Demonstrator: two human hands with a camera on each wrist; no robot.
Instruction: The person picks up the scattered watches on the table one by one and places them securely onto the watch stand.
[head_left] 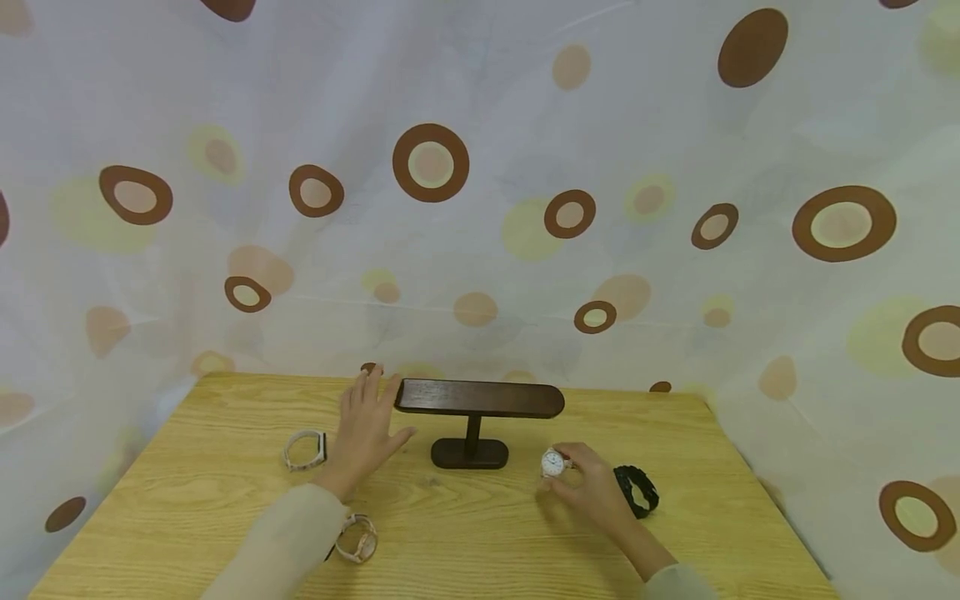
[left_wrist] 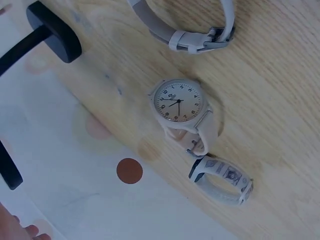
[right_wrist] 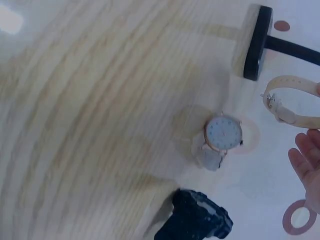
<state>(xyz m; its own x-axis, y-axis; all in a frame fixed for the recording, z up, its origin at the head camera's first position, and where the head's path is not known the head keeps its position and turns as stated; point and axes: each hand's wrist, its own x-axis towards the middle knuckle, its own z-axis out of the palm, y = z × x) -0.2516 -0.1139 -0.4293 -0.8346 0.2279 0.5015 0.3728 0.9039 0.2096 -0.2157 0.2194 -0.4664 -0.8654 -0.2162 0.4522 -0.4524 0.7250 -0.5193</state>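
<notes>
A dark wooden T-shaped display stand (head_left: 480, 398) stands on the table. My left hand (head_left: 365, 429) is at the left end of its bar, fingers straight; whether it touches the bar I cannot tell. My right hand (head_left: 592, 487) pinches a pale-strapped watch (head_left: 552, 462) with a white dial, right of the stand's base; its strap loop (right_wrist: 287, 116) shows in the right wrist view. Another white-dialled watch (right_wrist: 223, 132) rests near that hand, beside a black watch (head_left: 637, 492). In the left wrist view, a white watch (left_wrist: 178, 101) lies beside a pale patterned band (left_wrist: 222, 180).
Left of my left hand lies the pale band (head_left: 305, 450). A light-strapped watch (head_left: 358, 537) sits by my left sleeve. The wooden table (head_left: 465, 542) ends at a spotted sheet (head_left: 480, 250) hanging behind and along the sides.
</notes>
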